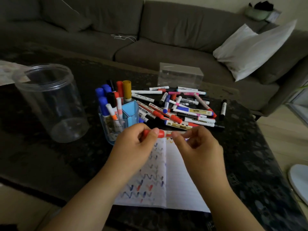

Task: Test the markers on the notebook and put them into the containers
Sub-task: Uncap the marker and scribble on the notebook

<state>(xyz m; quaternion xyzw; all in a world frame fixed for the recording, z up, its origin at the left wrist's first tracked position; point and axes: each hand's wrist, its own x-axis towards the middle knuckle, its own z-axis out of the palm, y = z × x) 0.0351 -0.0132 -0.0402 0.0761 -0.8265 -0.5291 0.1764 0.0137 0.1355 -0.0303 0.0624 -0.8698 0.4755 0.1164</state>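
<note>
Both hands hold one red-capped marker (164, 133) level above the top of the open notebook (180, 184). My left hand (135, 144) grips the red cap end; my right hand (198, 145) pinches the white barrel. The notebook's left page carries rows of blue, red and black zigzag test marks. Behind the hands, a blue holder (130, 112) stands with several markers upright in it. A loose pile of markers (181, 107) lies on the dark table to its right.
A large clear plastic jar (50, 100) stands at the left. A clear rectangular box (180, 75) sits behind the pile. A grey sofa with a white pillow (253, 49) runs along the back. The dark table's edge (266, 134) falls off at the right.
</note>
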